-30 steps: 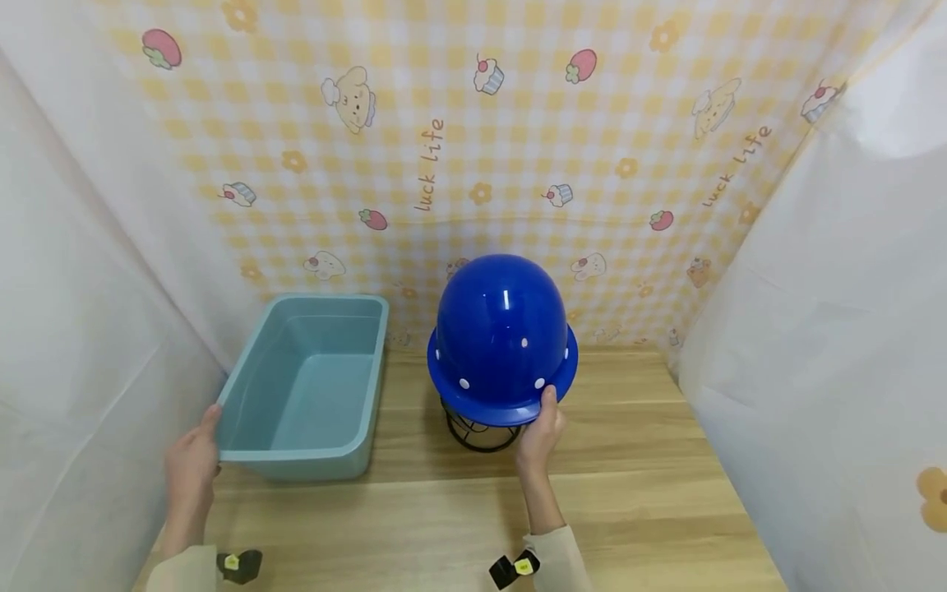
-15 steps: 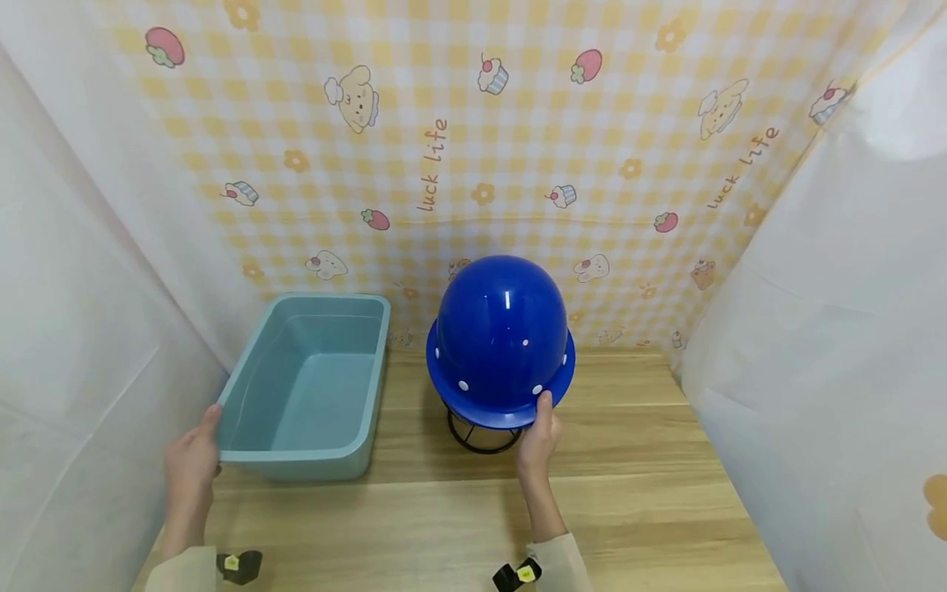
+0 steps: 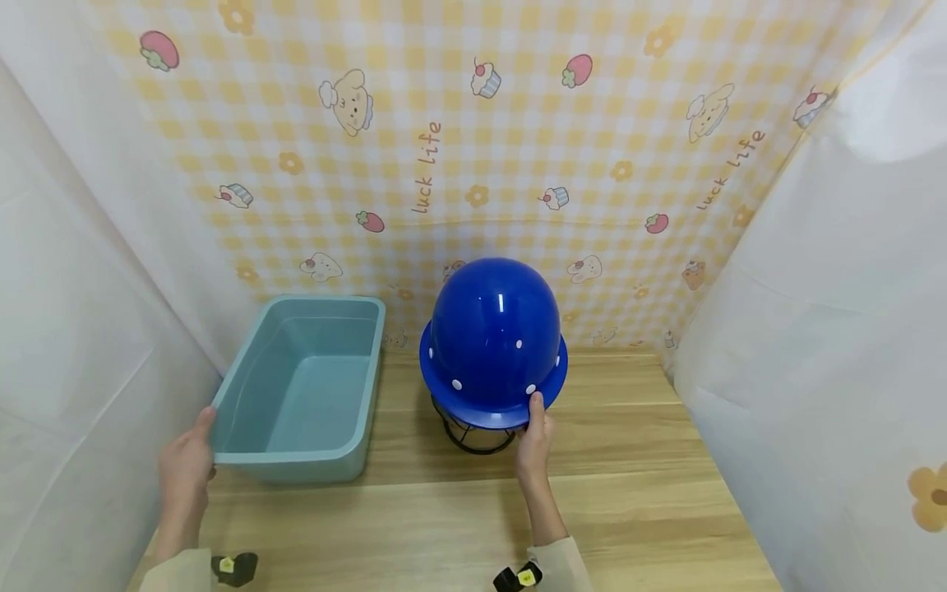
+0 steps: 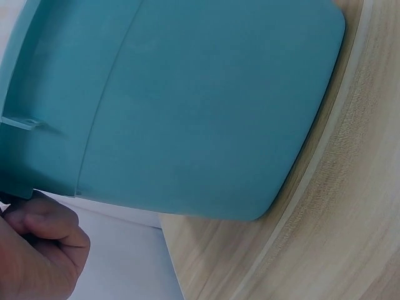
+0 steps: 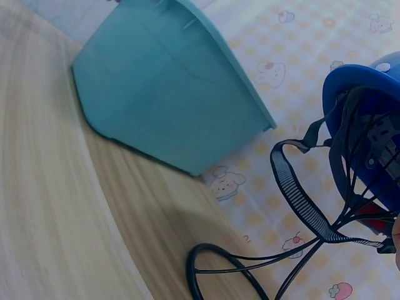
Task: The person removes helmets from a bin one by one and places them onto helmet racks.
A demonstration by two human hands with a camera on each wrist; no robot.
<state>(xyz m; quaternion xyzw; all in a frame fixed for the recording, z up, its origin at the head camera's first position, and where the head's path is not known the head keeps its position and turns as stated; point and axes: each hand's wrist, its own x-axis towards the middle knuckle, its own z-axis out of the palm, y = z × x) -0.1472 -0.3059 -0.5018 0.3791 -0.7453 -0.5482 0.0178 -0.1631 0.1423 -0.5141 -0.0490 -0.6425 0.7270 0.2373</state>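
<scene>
Presently, the right hand (image 3: 534, 444) grips the front brim of a blue hard hat (image 3: 492, 341), thumb on top of the brim and fingers curled beneath; the hat sits above a black wire stand (image 3: 473, 436) near the back of the wooden table (image 3: 636, 510), just right of a teal plastic tub (image 3: 303, 386); whether the hat rests on the stand or is raised off it cannot be told from the head view. Seen from the right wrist, the hat (image 5: 369, 144) shows its underside, with a black webbing chin strap (image 5: 299, 194) hanging in a loop and the round base ring of the stand (image 5: 215, 272) lying on the table (image 5: 56, 206); the tub (image 5: 169, 106) stands beyond, well apart from the hat.

The left hand (image 3: 185, 469) holds the near left corner of the tub, fingers wrapped round the rim; the left wrist view shows the tub's outer wall (image 4: 206, 106) and curled fingers (image 4: 40, 250) under its lip, with the table (image 4: 331, 212) alongside; the tub rests on the table and holds nothing visible.

A yellow checked cloth (image 3: 473, 164) printed with cupcakes and strawberries hangs behind; white sheets (image 3: 829, 329) close both sides.
</scene>
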